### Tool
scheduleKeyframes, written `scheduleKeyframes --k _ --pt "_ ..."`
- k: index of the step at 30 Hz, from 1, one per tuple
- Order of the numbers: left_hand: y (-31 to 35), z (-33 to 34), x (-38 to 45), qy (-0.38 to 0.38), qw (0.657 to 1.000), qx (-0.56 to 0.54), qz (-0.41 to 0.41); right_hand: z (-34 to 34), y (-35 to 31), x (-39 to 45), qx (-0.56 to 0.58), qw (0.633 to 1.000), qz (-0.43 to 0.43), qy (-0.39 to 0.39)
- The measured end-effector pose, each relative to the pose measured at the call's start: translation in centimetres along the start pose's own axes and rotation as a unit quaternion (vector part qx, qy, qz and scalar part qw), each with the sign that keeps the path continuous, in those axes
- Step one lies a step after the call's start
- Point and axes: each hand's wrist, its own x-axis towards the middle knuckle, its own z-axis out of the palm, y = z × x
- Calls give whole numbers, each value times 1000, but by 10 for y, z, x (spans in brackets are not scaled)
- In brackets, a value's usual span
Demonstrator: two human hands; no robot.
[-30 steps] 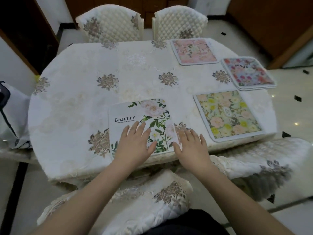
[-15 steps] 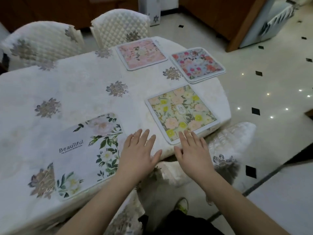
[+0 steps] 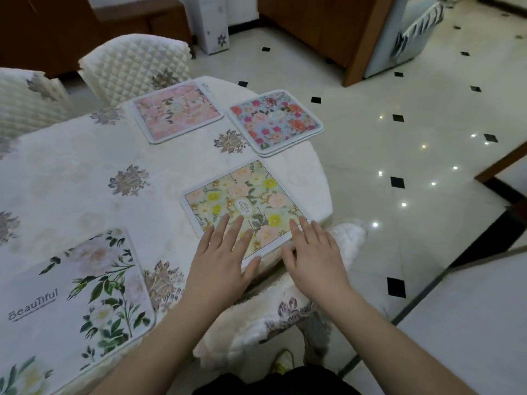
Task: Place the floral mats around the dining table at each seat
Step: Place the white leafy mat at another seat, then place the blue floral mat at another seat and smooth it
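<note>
Fingers point(image 3: 228, 226) of the left hand point(image 3: 219, 263) are lying straight and spread over the near edge of the yellow floral mat point(image 3: 245, 206), gripping nothing; those of the right hand point(image 3: 313, 258) are reaching, equally flat and loose, to the mat's near right corner. Whether the palms are pressing down or only hovering just above is not showing clearly. Flat hands like these are probably squaring the mat to its seat, since it is sitting at the near right edge of the bench point(image 3: 85, 172), right above a padded chair point(image 3: 285, 317). So the mat is lying under the fingertips, its far half running clear of them. Three more mats are sitting around the bench, each apparently by a seat: a pink mat point(image 3: 176, 112) at the far side in front of a quilted chair point(image 3: 134, 67), a blue-and-red mat point(image 3: 275, 122) at the far right end, and a white "Beautiful" mat point(image 3: 77, 303) near left.
</note>
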Motion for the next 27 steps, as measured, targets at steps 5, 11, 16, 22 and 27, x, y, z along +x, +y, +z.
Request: scheduleKeyframes --k 5,11,16,22,27 --pt "8 -3 17 -2 1000 1 26 1 7 7 -6 999 31 29" --pt "9 -3 44 -5 997 -23 74 -1 7 5 -11 995 88 40" --pt "11 -4 64 -43 992 -42 108 -11 7 2 -32 991 115 58" --pt "21 -15 79 -54 990 -55 120 -20 18 2 -56 985 150 68" --pt "31 -11 93 -34 992 -53 112 -29 34 10 -61 985 148 67"
